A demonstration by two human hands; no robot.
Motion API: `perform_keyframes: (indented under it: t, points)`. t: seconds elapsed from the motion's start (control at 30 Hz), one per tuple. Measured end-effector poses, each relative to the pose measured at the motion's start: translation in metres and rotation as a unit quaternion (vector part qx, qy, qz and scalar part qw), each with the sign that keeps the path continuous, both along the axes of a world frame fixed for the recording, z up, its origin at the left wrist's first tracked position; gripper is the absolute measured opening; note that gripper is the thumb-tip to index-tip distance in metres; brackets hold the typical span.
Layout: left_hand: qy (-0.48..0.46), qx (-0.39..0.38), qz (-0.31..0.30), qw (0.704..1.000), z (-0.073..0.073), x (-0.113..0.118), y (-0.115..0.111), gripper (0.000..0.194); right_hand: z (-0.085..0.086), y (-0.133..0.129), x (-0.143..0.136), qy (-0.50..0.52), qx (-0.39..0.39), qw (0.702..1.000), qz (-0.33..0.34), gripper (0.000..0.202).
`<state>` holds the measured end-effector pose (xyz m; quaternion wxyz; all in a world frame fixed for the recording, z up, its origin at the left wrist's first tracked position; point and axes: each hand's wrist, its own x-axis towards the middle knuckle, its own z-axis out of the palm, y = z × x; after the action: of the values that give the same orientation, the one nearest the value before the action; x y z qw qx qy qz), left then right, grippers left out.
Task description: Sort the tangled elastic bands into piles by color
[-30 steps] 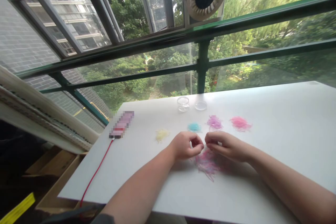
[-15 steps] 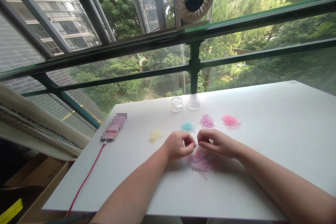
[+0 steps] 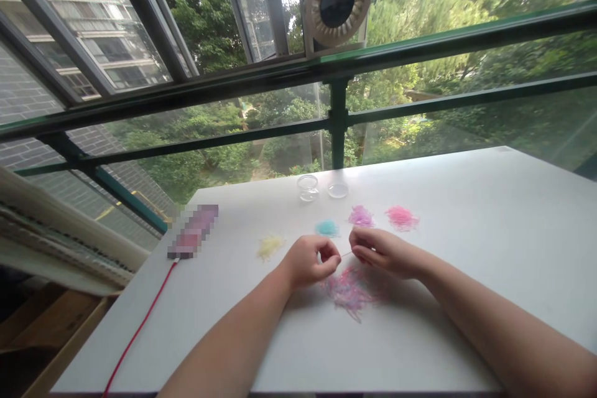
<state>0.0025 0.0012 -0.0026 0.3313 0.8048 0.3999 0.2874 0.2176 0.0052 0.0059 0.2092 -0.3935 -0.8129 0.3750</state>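
My left hand [image 3: 310, 261] and my right hand [image 3: 380, 252] pinch opposite ends of a thin pale elastic band [image 3: 346, 255], pulled straight across the gap between them. Just below my fingers lies a loose mixed pile of thin pink, purple and bluish bands [image 3: 352, 292]. Sorted by colour, smaller heaps lie beyond my hands: a yellow heap [image 3: 270, 247] to the left, a blue heap [image 3: 327, 227], a purple heap [image 3: 360, 216] and a pink heap [image 3: 402, 217] to the right. My fingertips cover the ends of the held band.
Near the white table's [image 3: 466, 211] far edge stand a clear round container [image 3: 308, 188] and a shallow clear dish or lid [image 3: 338, 189]. A blurred-out phone-like device [image 3: 193, 231] with a red cable [image 3: 140, 326] lies at left. Beyond are a green railing [image 3: 338, 115] and a round fan [image 3: 338, 1].
My hands have drawn apart, so more of the band shows stretched between them. The whole view has shifted slightly, with things on the table appearing a little further left.
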Motion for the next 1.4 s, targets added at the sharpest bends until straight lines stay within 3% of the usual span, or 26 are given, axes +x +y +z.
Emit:
perform_keyframes:
  t: [0.4,0.53,1.4]
  points:
    - [0.004,-0.001,-0.004,1.000,-0.003,-0.001,0.001,0.010,-0.004,0.001,-0.001,0.024,-0.009,1.000,-0.008,0.011]
    - [0.003,-0.025,-0.008,1.000,-0.003,0.001,0.000,0.019,-0.004,-0.003,-0.008,0.009,-0.014,1.000,0.004,0.009]
    - [0.018,-0.004,-0.020,1.000,-0.002,0.002,-0.001,0.012,-0.005,-0.003,-0.008,-0.003,0.021,0.999,0.026,0.007]
